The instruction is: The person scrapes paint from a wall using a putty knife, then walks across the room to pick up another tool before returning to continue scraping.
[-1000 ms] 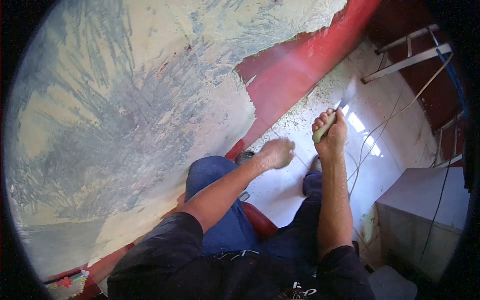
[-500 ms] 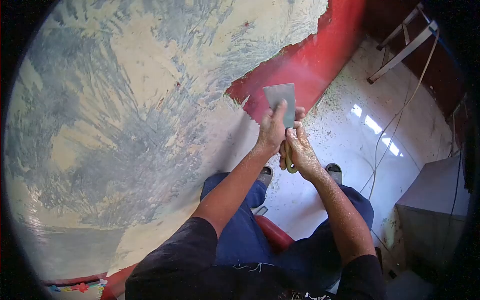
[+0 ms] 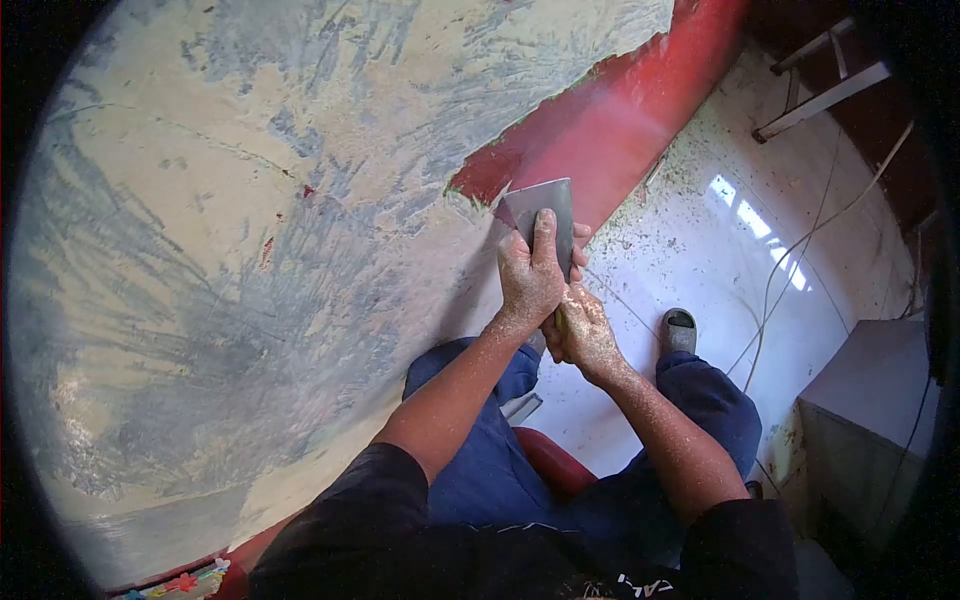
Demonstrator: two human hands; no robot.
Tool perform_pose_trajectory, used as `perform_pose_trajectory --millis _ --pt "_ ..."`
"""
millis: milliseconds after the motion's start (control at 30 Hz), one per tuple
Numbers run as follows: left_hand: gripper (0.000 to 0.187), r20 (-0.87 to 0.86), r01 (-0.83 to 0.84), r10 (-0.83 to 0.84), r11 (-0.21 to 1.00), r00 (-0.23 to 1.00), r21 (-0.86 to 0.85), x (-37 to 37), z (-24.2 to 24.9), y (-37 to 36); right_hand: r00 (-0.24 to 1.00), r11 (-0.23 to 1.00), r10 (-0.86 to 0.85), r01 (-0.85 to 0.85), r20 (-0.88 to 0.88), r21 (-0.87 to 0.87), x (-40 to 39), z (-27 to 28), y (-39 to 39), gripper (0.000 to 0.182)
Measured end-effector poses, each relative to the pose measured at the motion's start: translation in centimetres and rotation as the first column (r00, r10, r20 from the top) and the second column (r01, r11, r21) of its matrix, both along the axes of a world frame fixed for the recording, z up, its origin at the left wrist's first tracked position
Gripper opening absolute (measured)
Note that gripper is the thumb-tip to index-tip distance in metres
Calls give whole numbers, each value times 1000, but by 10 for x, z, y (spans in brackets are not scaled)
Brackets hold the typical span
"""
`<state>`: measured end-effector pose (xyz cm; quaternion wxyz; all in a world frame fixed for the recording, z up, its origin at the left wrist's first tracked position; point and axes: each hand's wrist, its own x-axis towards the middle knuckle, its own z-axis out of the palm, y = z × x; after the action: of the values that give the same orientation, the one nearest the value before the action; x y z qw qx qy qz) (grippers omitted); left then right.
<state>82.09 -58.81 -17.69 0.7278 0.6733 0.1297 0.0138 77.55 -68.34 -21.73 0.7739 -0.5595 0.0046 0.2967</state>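
A wide-bladed scraper (image 3: 558, 196) is held in both my hands, its metal blade pointing away from me. My left hand (image 3: 530, 275) is closed round the blade, thumb flat on its face and fingertips showing past its right side. My right hand (image 3: 588, 330), dusted with paint flecks, wraps the handle just below and hides most of it. The blade's far edge overlaps the lower tip of the red area (image 3: 600, 130) of the wall. To its left spreads the patchy cream-and-grey wall surface (image 3: 330, 250), with a ragged green-tinged border against the red.
Scraped debris (image 3: 650, 210) lies scattered over the white tiled floor (image 3: 620, 415) along the wall. A cable (image 3: 800, 238) runs across the tiles. A metal-framed stand (image 3: 820, 108) is at upper right, a pale box (image 3: 870, 380) at right. A red seat (image 3: 555, 462) is between my legs.
Both hands have shifted slightly left and down with the scraper, and its blade has turned. The right hand now covers more of the handle. The view has moved a little.
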Motion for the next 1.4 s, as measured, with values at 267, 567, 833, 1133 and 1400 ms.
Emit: perform_pose_trajectory --millis 267,567,833,1133,1400 --pt "46 54 -13 4 986 999 165 8 10 5 999 1000 -26 25 19 6 6 1 12 40" --pt "49 34 -9 4 987 999 158 9 8 3 989 992 -106 113 -107 62 4 6 11 37" --pt "49 48 4 -9 995 999 99 12 14 -2 987 990 -122 128 -105 53 2 16 6 36" --pt "44 -30 28 -26 995 999 97 6 21 -1 986 988 -107 120 -130 97 -3 19 6 34" --pt "42 -20 58 -56 992 998 112 8 22 2 987 990 -114 122 -113 66 -2 27 6 35"
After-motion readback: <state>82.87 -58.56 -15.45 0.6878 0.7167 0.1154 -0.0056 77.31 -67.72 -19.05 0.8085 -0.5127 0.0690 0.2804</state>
